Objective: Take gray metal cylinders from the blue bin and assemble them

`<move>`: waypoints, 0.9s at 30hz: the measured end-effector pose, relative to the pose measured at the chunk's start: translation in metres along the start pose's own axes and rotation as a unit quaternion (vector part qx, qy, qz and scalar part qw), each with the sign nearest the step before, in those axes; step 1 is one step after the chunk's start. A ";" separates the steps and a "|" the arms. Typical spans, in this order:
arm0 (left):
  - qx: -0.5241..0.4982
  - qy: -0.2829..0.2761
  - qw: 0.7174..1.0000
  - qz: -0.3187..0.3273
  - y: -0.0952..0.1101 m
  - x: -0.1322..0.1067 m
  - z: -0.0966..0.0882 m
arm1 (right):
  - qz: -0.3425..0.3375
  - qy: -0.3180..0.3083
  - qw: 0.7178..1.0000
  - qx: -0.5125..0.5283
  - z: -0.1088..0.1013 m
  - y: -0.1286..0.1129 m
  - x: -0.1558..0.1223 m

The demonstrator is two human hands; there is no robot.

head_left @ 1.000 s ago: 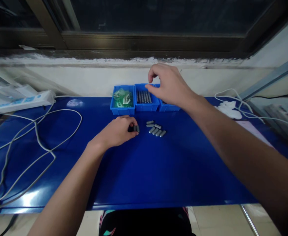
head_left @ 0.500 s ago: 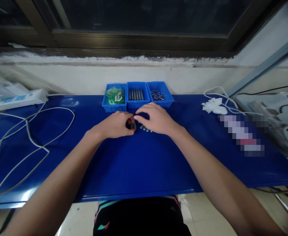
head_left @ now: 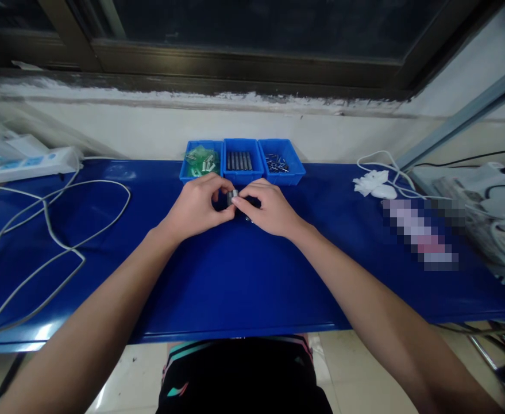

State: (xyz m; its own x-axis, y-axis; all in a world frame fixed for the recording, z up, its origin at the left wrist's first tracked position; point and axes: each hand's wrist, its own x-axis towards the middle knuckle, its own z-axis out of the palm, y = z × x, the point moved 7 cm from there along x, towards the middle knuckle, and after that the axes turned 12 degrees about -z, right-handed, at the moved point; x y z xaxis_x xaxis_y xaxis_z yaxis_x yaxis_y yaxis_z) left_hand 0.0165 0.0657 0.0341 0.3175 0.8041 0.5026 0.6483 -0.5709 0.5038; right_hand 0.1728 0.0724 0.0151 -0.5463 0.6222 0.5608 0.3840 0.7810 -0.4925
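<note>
My left hand (head_left: 196,208) and my right hand (head_left: 267,208) meet over the middle of the blue table (head_left: 243,276), fingers pinched together. Between the fingertips sits a small grey metal cylinder (head_left: 232,197), gripped by both hands. A few loose metal cylinders (head_left: 247,218) lie on the table under my right hand, mostly hidden. Just behind the hands stand three blue bins: the left bin (head_left: 201,163) holds green bags with small parts, the middle bin (head_left: 239,161) a row of metal cylinders, the right bin (head_left: 280,163) thin dark pins.
A white power strip (head_left: 28,165) and looping white cables (head_left: 49,230) lie at the left. White cloth and cable (head_left: 375,184) sit at the right, with a blurred patch (head_left: 420,233) and more cables (head_left: 493,224) beyond. A wall and window frame stand behind the bins.
My right hand came back from the bins to the table middle and met my left hand. Both hands then lifted slightly with a metal cylinder pinched between them.
</note>
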 end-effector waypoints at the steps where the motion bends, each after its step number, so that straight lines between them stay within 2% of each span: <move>1: -0.004 0.011 1.000 0.015 0.002 -0.001 0.000 | 0.003 0.008 1.000 0.010 0.000 0.000 0.000; 8: -0.007 0.056 0.996 0.068 0.013 -0.004 -0.005 | 0.075 0.023 0.991 0.109 -0.002 -0.003 0.001; 12: -0.006 0.079 0.992 0.096 0.018 -0.006 -0.010 | 0.122 0.023 0.968 0.220 0.002 -0.003 0.001; 20: -0.010 0.081 0.989 0.123 0.020 -0.007 -0.013 | 0.202 0.002 0.929 0.309 0.013 0.009 -0.007; 27: -0.004 0.074 0.987 0.142 0.021 -0.008 -0.013 | 0.216 0.005 0.914 0.343 0.016 0.008 -0.008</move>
State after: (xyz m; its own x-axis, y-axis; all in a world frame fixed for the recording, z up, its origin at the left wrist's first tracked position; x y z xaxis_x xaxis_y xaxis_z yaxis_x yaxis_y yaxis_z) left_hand 0.0187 0.0450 0.0494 0.3806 0.5781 0.7218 0.5419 -0.7719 0.3325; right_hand 0.1681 0.0729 -0.0038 -0.4456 0.8681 0.2189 0.0032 0.2460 -0.9693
